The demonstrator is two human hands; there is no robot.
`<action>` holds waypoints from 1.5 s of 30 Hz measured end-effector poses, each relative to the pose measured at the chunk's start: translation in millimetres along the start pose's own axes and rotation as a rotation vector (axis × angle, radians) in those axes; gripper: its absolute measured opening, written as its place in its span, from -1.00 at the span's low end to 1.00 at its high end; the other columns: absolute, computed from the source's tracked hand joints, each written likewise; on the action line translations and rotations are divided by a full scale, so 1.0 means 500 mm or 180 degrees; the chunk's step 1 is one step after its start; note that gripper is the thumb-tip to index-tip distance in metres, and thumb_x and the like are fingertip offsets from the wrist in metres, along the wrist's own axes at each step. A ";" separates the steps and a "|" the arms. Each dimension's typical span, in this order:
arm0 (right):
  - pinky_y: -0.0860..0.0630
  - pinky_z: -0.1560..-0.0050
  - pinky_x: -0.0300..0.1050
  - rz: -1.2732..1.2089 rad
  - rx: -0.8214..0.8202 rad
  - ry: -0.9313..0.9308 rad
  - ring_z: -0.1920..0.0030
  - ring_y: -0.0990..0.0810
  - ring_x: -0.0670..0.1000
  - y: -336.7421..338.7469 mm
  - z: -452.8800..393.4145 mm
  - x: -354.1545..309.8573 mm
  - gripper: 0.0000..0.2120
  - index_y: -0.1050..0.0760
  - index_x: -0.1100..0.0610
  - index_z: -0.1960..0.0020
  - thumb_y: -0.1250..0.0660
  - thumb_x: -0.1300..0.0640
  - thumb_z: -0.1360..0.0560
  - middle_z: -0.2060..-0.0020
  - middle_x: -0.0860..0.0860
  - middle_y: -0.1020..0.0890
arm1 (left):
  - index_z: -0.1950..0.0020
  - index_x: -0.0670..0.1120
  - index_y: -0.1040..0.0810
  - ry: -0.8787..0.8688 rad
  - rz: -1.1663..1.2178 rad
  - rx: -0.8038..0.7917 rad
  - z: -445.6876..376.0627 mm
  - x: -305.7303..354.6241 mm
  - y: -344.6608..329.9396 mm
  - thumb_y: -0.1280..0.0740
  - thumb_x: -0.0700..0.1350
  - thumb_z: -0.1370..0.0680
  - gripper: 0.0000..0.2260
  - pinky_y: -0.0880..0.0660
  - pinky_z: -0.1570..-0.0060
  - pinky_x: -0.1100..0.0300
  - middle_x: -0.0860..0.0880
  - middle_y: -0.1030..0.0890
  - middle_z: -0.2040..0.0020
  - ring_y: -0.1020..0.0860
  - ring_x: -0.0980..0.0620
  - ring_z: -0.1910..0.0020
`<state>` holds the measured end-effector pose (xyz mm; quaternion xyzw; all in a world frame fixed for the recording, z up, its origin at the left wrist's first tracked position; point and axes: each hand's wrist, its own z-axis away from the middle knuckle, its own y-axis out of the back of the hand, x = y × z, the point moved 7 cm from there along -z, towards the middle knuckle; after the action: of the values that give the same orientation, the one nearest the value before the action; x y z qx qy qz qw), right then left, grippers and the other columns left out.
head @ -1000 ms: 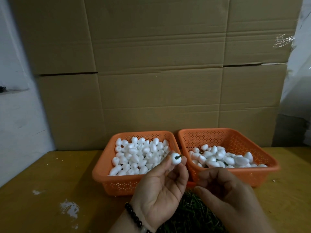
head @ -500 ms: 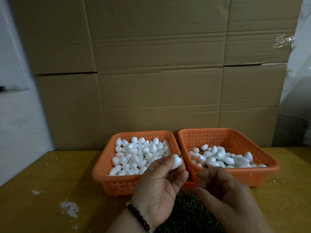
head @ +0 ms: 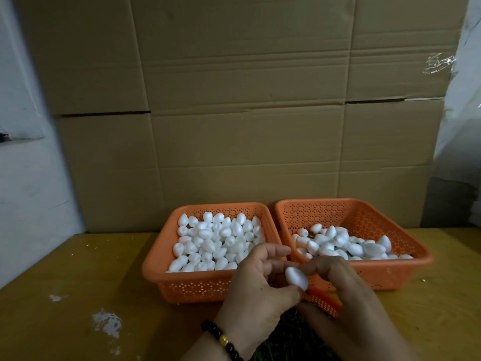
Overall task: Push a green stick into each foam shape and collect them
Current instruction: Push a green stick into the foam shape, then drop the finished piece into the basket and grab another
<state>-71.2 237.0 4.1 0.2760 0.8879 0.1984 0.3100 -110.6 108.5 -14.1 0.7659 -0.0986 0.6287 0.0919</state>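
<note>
Closest to me, dark green sticks [head: 294, 334] lie heaped on the surface [head: 78, 269] below the wrists. Just above them both hands have come together. A second ago the left hand [head: 256, 287] alone held the foam shape [head: 296, 278] up near the baskets while the right hand [head: 346, 300] waited apart. Now the piece has dropped lower and sits between the two grips: the left thumb and fingers pinch its lower end, the right fingertips curl against its upper side. I judge it is being handed across for collecting, though I cannot see its stick from here. Behind the hands the left basket [head: 156, 267] is heaped with plain foam pieces. The right basket [head: 421, 259], touching it, holds the collected ones. Cardboard [head: 247, 126] closes off the back.
</note>
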 end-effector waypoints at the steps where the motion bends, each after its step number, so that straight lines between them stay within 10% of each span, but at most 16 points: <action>1: -0.42 0.00 -0.47 0.0013 0.0023 0.0015 -0.05 -0.54 -0.29 0.000 0.001 0.000 -0.40 -0.43 -0.21 -0.04 -0.63 0.23 -0.20 0.02 -0.20 -0.57 | -0.11 0.07 -0.51 -0.0002 -0.0048 -0.0045 0.001 -0.001 -0.002 -0.45 -0.20 -0.27 -0.55 -0.51 0.12 0.28 0.03 -0.69 0.03 -0.64 0.13 0.05; 12: -0.49 0.15 -0.34 -0.0109 -0.0154 -0.0704 0.14 -0.62 -0.18 0.014 -0.044 0.053 -0.85 -0.52 -0.07 0.10 -0.47 0.08 -0.42 0.21 -0.15 -0.64 | -0.12 0.13 -0.53 0.0151 0.0037 0.0145 -0.003 -0.001 0.016 -0.56 -0.02 -0.32 -0.59 -0.51 0.16 0.39 0.12 -0.64 -0.04 -0.61 0.26 0.02; 25: -0.55 0.08 -0.11 0.1577 -0.1592 -0.1144 0.13 -0.58 -0.08 -0.033 -0.167 0.233 -0.79 -0.56 -0.04 -0.06 -0.39 0.02 -0.43 0.13 -0.08 -0.64 | -0.12 0.13 -0.52 0.0158 -0.0330 0.0245 -0.003 -0.013 0.011 -0.45 -0.10 -0.45 -0.71 -0.51 0.11 0.30 0.10 -0.60 -0.10 -0.60 0.12 -0.01; 32: -0.46 -0.07 -0.09 0.2608 -0.0850 -0.0884 -0.16 -0.51 0.03 0.022 -0.201 0.241 -0.61 -0.52 -0.06 -0.22 -0.38 0.22 -0.44 -0.23 -0.03 -0.53 | -0.04 0.11 -0.57 0.0082 -0.0446 0.0347 -0.013 0.005 0.039 -0.44 -0.16 -0.47 -0.78 -0.56 0.06 0.25 0.13 -0.60 -0.06 -0.59 0.15 0.02; 37: -0.50 0.27 -0.12 0.1410 -0.0021 -0.0352 0.25 -0.54 -0.06 0.055 -0.157 0.109 -0.83 -0.62 0.08 0.09 -0.47 0.30 -0.39 0.14 -0.03 -0.60 | 0.00 0.06 -0.56 -0.0020 -0.0920 0.0548 -0.062 0.046 0.119 -0.35 -0.25 -0.52 -0.80 -0.60 0.12 0.19 0.09 -0.62 0.01 -0.60 0.16 0.14; 40: -0.47 0.26 -0.36 0.0911 -0.0794 -0.0139 0.26 -0.55 -0.23 0.016 -0.082 0.032 -0.77 -0.54 -0.16 0.16 -0.47 0.16 -0.40 0.22 -0.25 -0.55 | 0.01 0.08 -0.53 0.0149 -0.1663 0.0398 -0.112 0.044 0.166 -0.32 -0.19 -0.54 -0.84 -0.59 0.01 0.13 0.08 -0.59 0.01 -0.58 0.12 0.04; 45: -0.08 -0.33 -0.40 0.1251 -0.2367 -0.0242 -0.30 -0.21 -0.33 -0.080 0.039 0.011 -0.59 -0.21 -0.37 -0.32 -0.11 -0.32 -0.49 -0.28 -0.38 -0.30 | -0.17 0.15 -0.51 0.0897 -0.2797 -0.0442 -0.175 -0.013 0.177 -0.34 -0.07 -0.51 -0.75 -0.57 -0.04 0.12 0.07 -0.54 -0.11 -0.58 0.07 0.01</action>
<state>-76.5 213.3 -33.5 0.3164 0.6743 0.5503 0.3773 -217.9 46.6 -2.0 0.6342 0.2068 0.6200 0.4131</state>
